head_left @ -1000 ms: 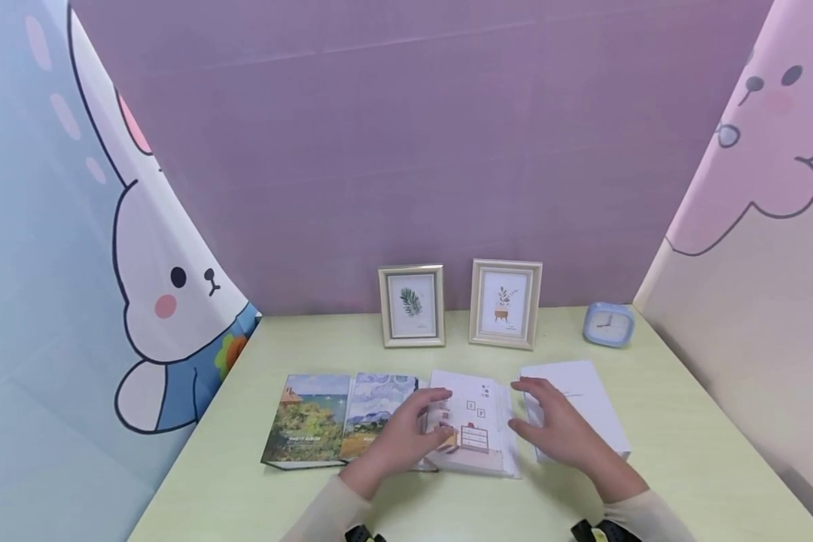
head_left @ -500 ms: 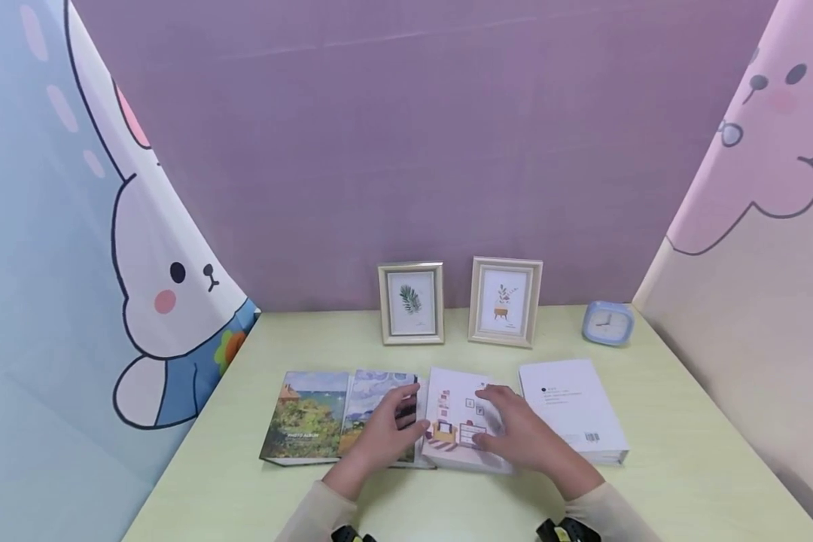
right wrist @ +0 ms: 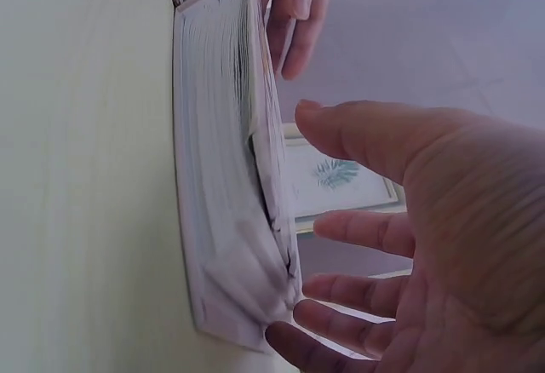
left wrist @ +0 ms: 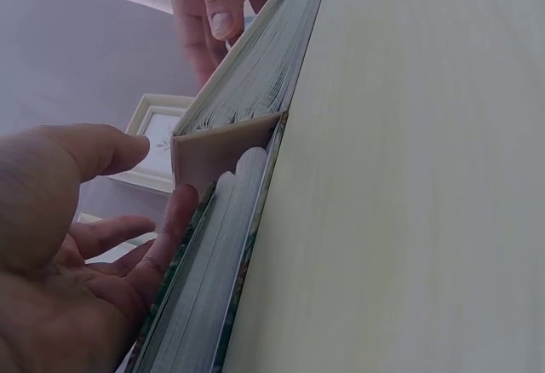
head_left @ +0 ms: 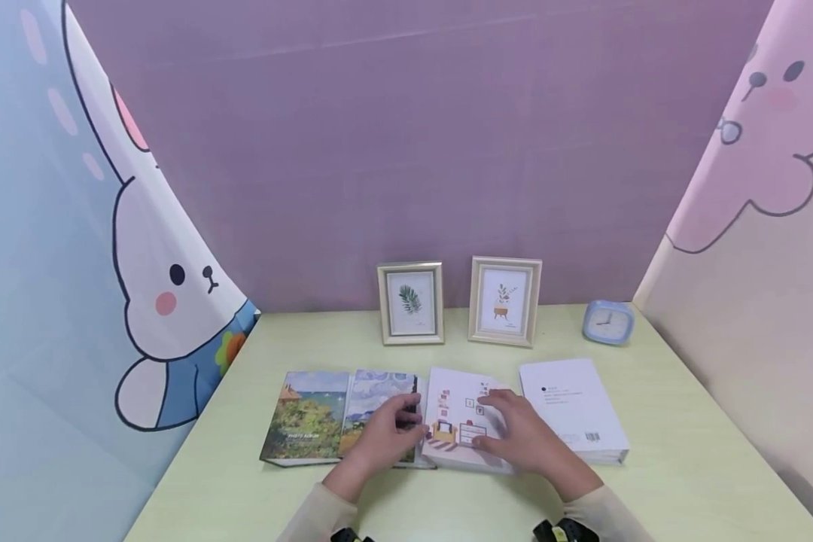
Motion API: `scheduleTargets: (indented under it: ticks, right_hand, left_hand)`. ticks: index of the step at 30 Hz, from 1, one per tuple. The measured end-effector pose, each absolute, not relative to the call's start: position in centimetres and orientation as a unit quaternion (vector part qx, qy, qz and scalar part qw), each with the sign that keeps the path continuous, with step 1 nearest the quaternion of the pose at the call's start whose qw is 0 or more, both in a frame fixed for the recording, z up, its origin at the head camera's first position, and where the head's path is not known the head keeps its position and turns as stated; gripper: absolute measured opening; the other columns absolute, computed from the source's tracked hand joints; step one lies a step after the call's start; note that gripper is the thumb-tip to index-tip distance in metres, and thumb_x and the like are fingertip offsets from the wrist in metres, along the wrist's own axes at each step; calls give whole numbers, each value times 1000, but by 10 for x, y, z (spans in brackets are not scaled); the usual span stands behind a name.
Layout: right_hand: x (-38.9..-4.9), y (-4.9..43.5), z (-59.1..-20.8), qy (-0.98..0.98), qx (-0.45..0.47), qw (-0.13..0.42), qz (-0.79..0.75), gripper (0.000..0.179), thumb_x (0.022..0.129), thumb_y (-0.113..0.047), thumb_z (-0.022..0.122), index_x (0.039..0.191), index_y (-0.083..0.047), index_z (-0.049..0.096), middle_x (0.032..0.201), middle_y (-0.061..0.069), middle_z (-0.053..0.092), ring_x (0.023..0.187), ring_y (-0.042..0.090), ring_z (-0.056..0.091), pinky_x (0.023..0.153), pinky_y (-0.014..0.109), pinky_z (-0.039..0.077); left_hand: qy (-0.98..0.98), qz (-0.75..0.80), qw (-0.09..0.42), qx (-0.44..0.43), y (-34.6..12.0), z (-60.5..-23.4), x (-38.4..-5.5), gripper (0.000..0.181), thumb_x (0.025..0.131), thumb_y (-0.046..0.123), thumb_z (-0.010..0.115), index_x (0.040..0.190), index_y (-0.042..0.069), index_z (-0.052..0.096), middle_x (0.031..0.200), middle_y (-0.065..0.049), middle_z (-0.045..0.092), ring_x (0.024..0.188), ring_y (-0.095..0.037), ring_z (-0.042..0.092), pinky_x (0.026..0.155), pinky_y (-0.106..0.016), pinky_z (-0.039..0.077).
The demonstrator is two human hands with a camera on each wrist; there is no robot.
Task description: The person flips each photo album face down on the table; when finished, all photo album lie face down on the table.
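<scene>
A closed photo album with a drawn furniture cover (head_left: 455, 412) lies on the table between the two hands. My left hand (head_left: 379, 435) is at its left edge, over a painted-cover album (head_left: 366, 391); thumb and fingers are spread and relaxed. In the left wrist view a fingertip (left wrist: 183, 203) is right at the album's spine. My right hand (head_left: 525, 436) overlaps the right part of the drawn cover, its fingers loosely bent and apart. The right wrist view shows the fingertips (right wrist: 283, 339) close to the album's cover edge, beside the page block (right wrist: 217, 152). Neither hand grips anything.
A landscape-cover album (head_left: 308, 414) lies at far left. A white album (head_left: 569, 399), barcode side up, lies at right. Two picture frames (head_left: 440, 301) (head_left: 470, 331) stand behind, with a blue clock (head_left: 608, 324) at back right.
My right hand has moved left from beside the white album onto the drawn-cover album, whose fanned right edge now lies closed. My left hand has shifted slightly left.
</scene>
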State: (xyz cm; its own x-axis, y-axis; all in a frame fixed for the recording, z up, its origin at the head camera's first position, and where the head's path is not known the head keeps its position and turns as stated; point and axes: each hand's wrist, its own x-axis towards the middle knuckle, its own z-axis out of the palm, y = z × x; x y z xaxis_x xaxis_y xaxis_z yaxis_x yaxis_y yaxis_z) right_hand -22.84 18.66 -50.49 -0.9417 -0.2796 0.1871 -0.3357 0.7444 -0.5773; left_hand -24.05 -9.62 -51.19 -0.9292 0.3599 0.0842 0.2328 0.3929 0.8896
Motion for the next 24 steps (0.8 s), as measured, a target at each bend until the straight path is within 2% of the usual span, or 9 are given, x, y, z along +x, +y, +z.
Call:
scheduleTargets:
  ticks: [5,11,17,24]
  right_hand:
    - [-230,189,-507,-935,156,50,315,67,77,-34,93,132,-6,69,143,22,57,133,48,52,112,64,42]
    - [-229,190,-508,-938,155,48,307,60,75,-32,94,126,-7,72,145,23,56,133,49,51,113,63,41]
    - [-228,191,-509,-938,159,51,303,56,75,-32,94,122,-9,74,146,23,56,134,50,50,113,64,40]
    - [-232,192,-513,-938,163,51,303,55,77,-32,94,123,-9,74,145,22,56,134,49,49,112,64,41]
  left_hand:
    - [840,510,64,174,-94,-510,-240,57,96,19,77,144,-2,56,135,-15,65,111,-25,68,85,-27,59]
    - [840,505,76,186,-92,-515,-242,50,96,16,77,140,-1,61,124,-10,70,100,-18,68,80,-25,59]
    - [842,503,74,183,-91,-517,-242,49,95,13,78,140,0,61,122,-8,70,99,-17,67,77,-24,58]
    - [836,514,96,167,-91,-518,-242,48,98,16,75,142,4,60,120,-4,69,99,-17,65,73,-27,58]
